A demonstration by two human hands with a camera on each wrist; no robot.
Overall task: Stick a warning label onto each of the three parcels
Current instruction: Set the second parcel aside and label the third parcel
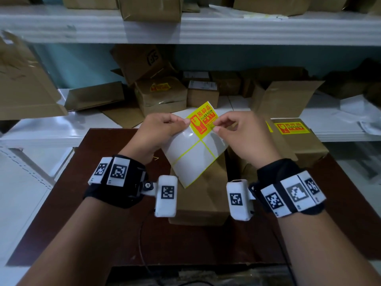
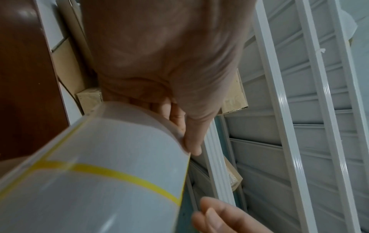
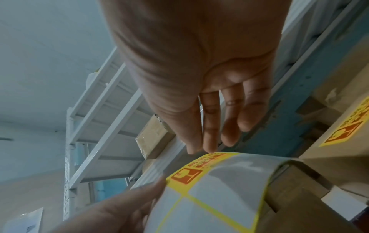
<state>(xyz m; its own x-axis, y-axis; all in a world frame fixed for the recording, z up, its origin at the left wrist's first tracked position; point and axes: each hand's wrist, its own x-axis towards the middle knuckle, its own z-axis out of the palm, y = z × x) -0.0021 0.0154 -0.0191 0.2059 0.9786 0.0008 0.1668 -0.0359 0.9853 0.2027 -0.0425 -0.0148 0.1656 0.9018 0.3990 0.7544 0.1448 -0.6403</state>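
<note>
Behind your hands runs a white shelf (image 1: pixel 237 104) stacked with brown boxes; one box on the shelf (image 1: pixel 162 96), beyond your left hand, carries a yellow sticker on top. Under your wrists lies a dark brown table (image 1: pixel 86 213); on it, directly below both hands, sits a plain brown parcel (image 1: pixel 202 195) with no sticker visible on the face you can see; to the outside of your right hand stands a second parcel (image 1: pixel 303 145), its top already bearing a yellow warning sticker (image 1: pixel 291 128).

Between your hands you hold up the label sheet (image 1: pixel 193 157), mostly bare glossy backing with yellow grid lines; it curves over in both wrist views. Your left hand (image 1: pixel 158 131) grips the sheet's upper left edge, thumb on the front and fingers curled behind; your right hand (image 1: pixel 239 133) pinches at the right side of the last warning label (image 1: pixel 203 119), thumb and forefinger closed on its edge, the other fingers loosely extended; whether that edge has lifted from the backing you cannot tell. The label sits at the sheet's top corner, just between your two thumbs, above the plain parcel.
</note>
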